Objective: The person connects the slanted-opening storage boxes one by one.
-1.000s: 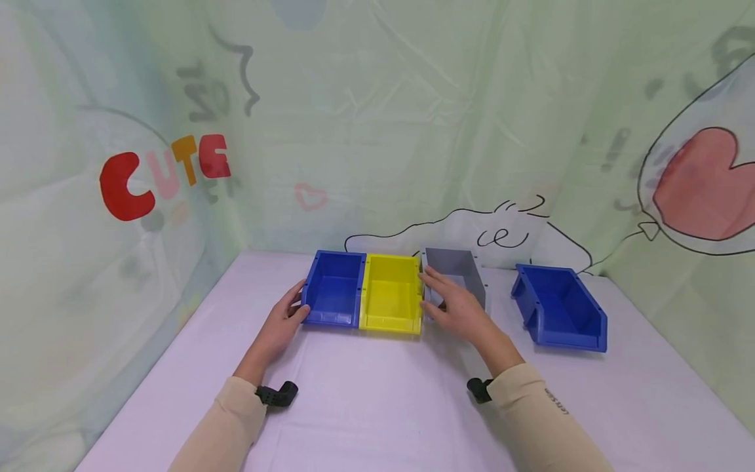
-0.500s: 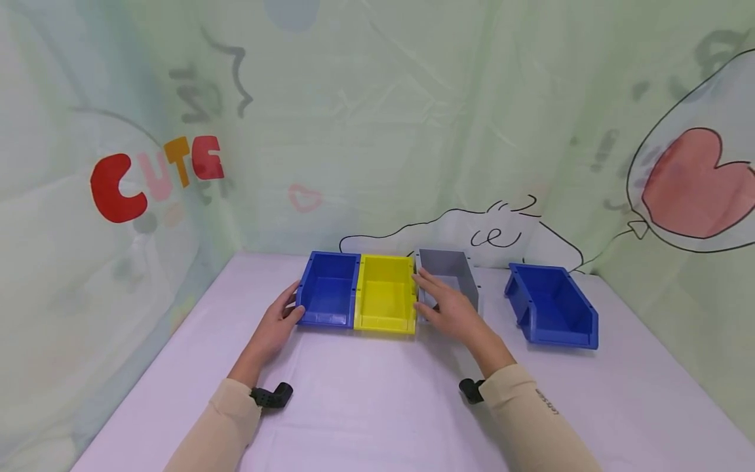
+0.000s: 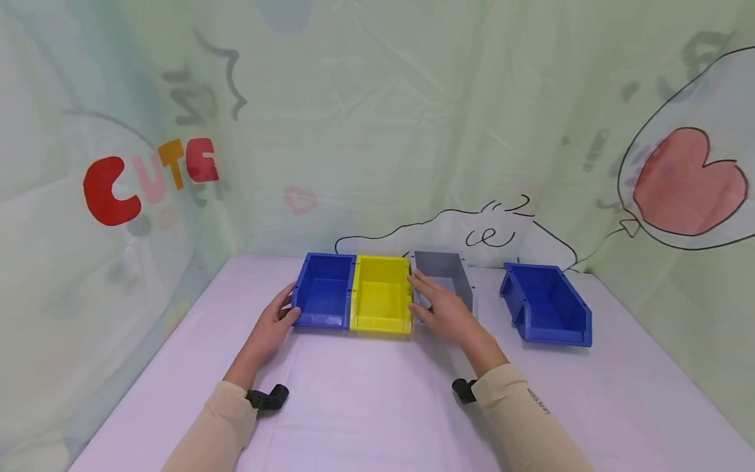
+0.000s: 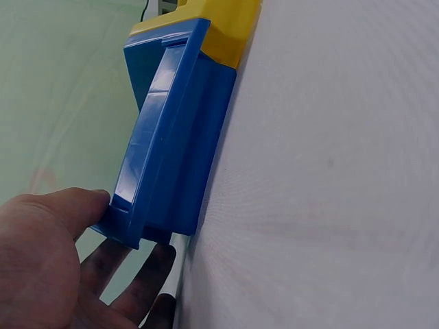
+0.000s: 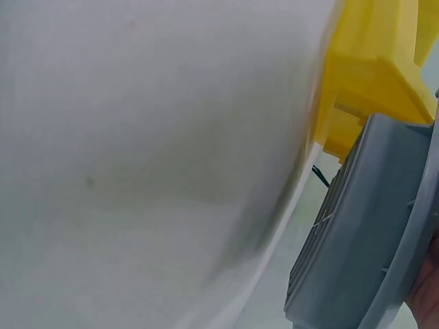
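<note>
A blue storage bin (image 3: pixel 322 298), a yellow storage bin (image 3: pixel 382 295) and a grey storage bin (image 3: pixel 441 263) stand side by side, open fronts facing me. My left hand (image 3: pixel 271 333) holds the blue one at its front left corner. In the left wrist view, the thumb (image 4: pixel 86 205) lies on that bin's rim, with the fingers (image 4: pixel 147 277) below and beside it. My right hand (image 3: pixel 447 316) reaches over the grey bin, fingertips at the wall where it meets the yellow one. The right wrist view shows the grey bin (image 5: pixel 363 233) hiding most of that hand.
Another blue bin (image 3: pixel 551 308) stands apart at the right, turned at an angle. A white cloth (image 3: pixel 366 413) covers the table. Printed pale green curtains (image 3: pixel 377 131) hang behind and at both sides. Each wrist wears a black camera strap (image 3: pixel 268 397).
The head view has turned slightly to the right, so everything sits a little further left in it. Both hands keep their places at the bins.
</note>
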Available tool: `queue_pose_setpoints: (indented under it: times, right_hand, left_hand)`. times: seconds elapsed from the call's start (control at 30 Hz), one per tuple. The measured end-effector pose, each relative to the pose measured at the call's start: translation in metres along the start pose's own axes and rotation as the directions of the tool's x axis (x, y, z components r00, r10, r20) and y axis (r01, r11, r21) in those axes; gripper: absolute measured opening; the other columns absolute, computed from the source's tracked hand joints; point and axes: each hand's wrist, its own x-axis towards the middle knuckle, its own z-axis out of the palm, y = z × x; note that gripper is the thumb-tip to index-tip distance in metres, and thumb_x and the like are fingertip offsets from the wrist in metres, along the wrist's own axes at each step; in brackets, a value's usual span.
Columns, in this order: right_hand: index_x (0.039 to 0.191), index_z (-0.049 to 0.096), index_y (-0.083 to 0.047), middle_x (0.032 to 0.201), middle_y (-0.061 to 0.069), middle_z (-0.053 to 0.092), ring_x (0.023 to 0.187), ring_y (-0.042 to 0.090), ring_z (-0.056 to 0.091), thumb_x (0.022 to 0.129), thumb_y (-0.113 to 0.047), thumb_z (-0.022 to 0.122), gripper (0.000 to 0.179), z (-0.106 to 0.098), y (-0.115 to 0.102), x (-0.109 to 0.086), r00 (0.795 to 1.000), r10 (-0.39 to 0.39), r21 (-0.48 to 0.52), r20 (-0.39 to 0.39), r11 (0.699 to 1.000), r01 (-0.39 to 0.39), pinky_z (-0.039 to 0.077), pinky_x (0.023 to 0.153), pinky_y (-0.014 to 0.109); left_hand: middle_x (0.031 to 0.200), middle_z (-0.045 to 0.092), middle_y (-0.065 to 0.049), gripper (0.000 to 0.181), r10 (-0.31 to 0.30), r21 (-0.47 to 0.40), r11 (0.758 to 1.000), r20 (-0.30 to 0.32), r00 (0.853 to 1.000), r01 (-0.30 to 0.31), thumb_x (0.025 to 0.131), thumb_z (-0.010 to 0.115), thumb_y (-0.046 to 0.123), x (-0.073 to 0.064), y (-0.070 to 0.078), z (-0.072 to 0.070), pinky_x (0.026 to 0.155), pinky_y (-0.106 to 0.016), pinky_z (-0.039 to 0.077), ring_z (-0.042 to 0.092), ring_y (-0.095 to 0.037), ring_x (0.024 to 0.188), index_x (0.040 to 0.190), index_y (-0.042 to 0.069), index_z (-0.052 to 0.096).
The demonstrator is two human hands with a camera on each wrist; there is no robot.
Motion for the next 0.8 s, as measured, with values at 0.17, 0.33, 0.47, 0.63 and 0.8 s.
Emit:
queue_pose_setpoints:
  times: [0.17,0.33,0.47,0.63,0.8]
  right_hand:
    - [0.163,0.034,-0.019,0.173,0.004,0.021,0.153,0.04,0.034,0.103,-0.027,0.065,0.068,0.0023,-0.0017,-0.0001,1.0,0.014,0.003,0.015,1.0,-0.014,0.033,0.12,0.064]
    - [0.164,0.033,-0.02,0.174,0.003,0.021,0.153,0.039,0.035,0.103,-0.028,0.065,0.069,0.0007,-0.0026,0.0004,1.0,0.018,-0.004,0.014,1.0,-0.018,0.035,0.12,0.062]
    - [0.164,0.032,-0.02,0.174,0.002,0.02,0.152,0.04,0.036,0.104,-0.029,0.064,0.069,-0.0001,-0.0034,0.0009,0.999,0.019,-0.01,0.027,1.0,-0.019,0.036,0.119,0.062]
    - [0.164,0.031,-0.02,0.174,0.002,0.019,0.153,0.039,0.036,0.104,-0.029,0.064,0.069,-0.0012,-0.0033,0.0017,0.999,0.024,-0.021,0.036,1.0,-0.024,0.035,0.12,0.061]
    - [0.164,0.031,-0.019,0.174,0.002,0.02,0.152,0.041,0.036,0.104,-0.029,0.064,0.069,-0.0002,-0.0026,0.001,0.999,0.034,-0.031,0.038,0.999,-0.033,0.036,0.12,0.061]
  left_hand:
    - [0.166,0.033,-0.022,0.062,0.003,0.011,1.0,0.0,1.0,-0.003,0.11,0.049,0.019,-0.0019,-0.0018,-0.0009,0.123,-0.056,0.033,0.04,-0.044,0.149,0.167,0.024,0.022]
    - [0.167,0.033,-0.019,0.062,-0.004,0.012,1.0,-0.004,1.0,0.004,0.111,0.049,0.023,0.0002,-0.0011,-0.0013,0.123,-0.057,0.033,0.04,-0.043,0.15,0.166,0.028,0.022]
    - [0.167,0.033,-0.018,0.062,-0.012,0.009,1.0,-0.01,1.0,0.012,0.11,0.049,0.023,0.0009,-0.0029,-0.0017,0.123,-0.056,0.034,0.04,-0.042,0.149,0.166,0.029,0.023]
    - [0.167,0.032,-0.019,0.062,-0.003,0.004,1.0,-0.001,1.0,0.003,0.111,0.049,0.023,0.0015,-0.0035,-0.0012,0.123,-0.057,0.033,0.04,-0.043,0.15,0.166,0.026,0.022]
    - [0.168,0.031,-0.019,0.063,-0.009,0.015,1.0,0.0,1.0,0.009,0.111,0.049,0.024,0.0016,-0.0015,-0.0001,0.124,-0.056,0.032,0.039,-0.043,0.15,0.167,0.028,0.021]
